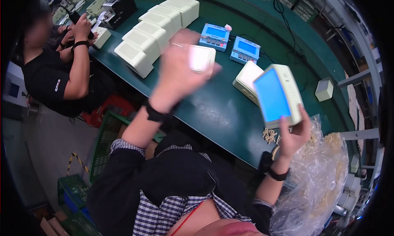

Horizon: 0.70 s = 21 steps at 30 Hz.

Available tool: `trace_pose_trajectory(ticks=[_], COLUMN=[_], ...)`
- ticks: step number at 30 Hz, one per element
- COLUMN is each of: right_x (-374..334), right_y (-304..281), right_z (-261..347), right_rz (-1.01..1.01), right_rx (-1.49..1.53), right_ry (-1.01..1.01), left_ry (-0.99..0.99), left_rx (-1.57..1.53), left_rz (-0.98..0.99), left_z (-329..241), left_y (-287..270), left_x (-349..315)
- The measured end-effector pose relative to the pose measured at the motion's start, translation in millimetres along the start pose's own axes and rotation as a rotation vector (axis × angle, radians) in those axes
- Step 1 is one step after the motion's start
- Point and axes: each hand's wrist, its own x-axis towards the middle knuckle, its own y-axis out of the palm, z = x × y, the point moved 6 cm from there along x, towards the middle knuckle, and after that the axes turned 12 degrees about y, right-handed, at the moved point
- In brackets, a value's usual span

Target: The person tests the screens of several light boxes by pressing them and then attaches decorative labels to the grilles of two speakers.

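My right hand grips the lower end of a cream box-shaped device with a lit blue screen, tilted above the table. Motion smears my left hand, raised over the table's middle. At its fingers is a small cream device with a glowing white screen; whether the hand holds it or only passes by, I cannot tell. Beside the device in my right hand, another cream box with a pale lit top rests on the green table.
Two blue test meters with screens stand at the back. A row of several cream housings lines the table's left. Small beige parts lie near the front edge, beside a clear plastic bag. A co-worker sits at left.
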Motion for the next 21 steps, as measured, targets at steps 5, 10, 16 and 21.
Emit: trace_pose_trajectory(ticks=[5, 10, 16, 21], right_x=[99.8, 185.1, 223.2, 262.9], right_y=[-80.4, -121.0, -130.3, -154.8], right_z=[-62.7, -164.9, -248.8, -359.3], right_rz=[-0.165, -0.462, -0.599, -0.642], right_rx=[-0.027, -0.524, -0.540, -0.635], right_ry=[0.174, 0.270, 0.354, 0.277], left_ry=[-0.480, -0.365, -0.209, -0.192], left_rx=[0.827, 0.755, 0.674, 0.522], left_rz=[0.261, 0.325, 0.313, 0.368], left_z=[180.4, 209.1, 187.3, 164.4], left_y=[-35.3, -35.1, -64.9, -80.5], left_x=[-16.9, -26.9, -42.3, -42.7])
